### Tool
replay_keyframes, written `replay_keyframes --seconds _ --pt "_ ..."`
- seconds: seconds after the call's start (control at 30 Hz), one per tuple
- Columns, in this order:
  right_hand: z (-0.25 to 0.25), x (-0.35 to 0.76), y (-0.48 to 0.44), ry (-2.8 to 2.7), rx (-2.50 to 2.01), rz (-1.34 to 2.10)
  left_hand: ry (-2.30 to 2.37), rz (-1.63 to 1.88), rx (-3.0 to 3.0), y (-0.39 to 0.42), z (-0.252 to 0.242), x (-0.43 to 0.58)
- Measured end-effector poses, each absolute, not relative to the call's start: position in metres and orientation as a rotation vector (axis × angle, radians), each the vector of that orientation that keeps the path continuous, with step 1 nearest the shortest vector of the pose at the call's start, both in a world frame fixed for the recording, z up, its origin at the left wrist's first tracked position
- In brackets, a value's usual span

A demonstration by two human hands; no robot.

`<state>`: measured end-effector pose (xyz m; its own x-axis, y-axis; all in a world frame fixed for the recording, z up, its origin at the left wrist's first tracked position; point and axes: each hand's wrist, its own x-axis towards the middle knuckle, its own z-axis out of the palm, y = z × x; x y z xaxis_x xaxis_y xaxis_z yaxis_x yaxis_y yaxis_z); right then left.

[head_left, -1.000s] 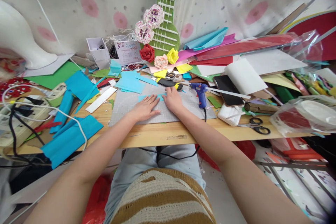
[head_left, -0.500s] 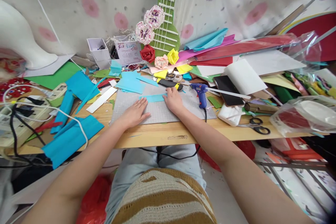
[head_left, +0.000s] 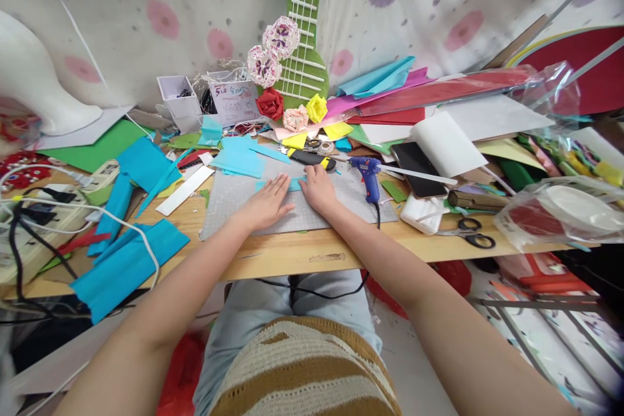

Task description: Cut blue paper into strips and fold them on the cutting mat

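A narrow light-blue paper strip (head_left: 295, 184) lies across the grey cutting mat (head_left: 229, 208) in front of me. My left hand (head_left: 270, 203) rests flat over the strip's left half, fingers stretched out and thumb apart. At the strip's right end my right hand (head_left: 319, 188) has its fingers curled down, closed on that end; the fingertips are partly hidden. Just behind the hands are a pile of light-blue paper pieces (head_left: 238, 159) and a black-and-yellow utility knife (head_left: 312, 159). A blue glue gun (head_left: 368, 179) lies right of my right hand.
Blue crepe paper (head_left: 131, 266), a white strip (head_left: 185, 190) and a power strip (head_left: 29, 234) with cables crowd the left. Scissors (head_left: 470, 234), a phone (head_left: 419, 169) and a plastic-wrapped roll (head_left: 565, 211) lie right. Behind stands a green guitar-shaped craft (head_left: 305, 71) with paper flowers.
My left hand has slid right along the strip, covering more of it and coming nearer my right hand. My right hand stays at the strip's right end. The view has shifted slightly.
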<state>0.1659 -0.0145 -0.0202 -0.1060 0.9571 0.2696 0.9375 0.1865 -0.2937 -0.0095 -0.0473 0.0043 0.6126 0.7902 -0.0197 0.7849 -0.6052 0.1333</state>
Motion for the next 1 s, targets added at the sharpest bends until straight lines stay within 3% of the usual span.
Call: replay_keyframes --seconds 0.5,1.0 --pt "-0.014 0.164 -0.024 -2.130 -1.610 -0.061 1.425 -0.048 2.652 -0.055 -0.004 -0.007" --pt "-0.024 0.211 -0.010 -2.160 -1.639 0.123 1.474 -0.064 2.547 -0.056 -0.002 -0.009"
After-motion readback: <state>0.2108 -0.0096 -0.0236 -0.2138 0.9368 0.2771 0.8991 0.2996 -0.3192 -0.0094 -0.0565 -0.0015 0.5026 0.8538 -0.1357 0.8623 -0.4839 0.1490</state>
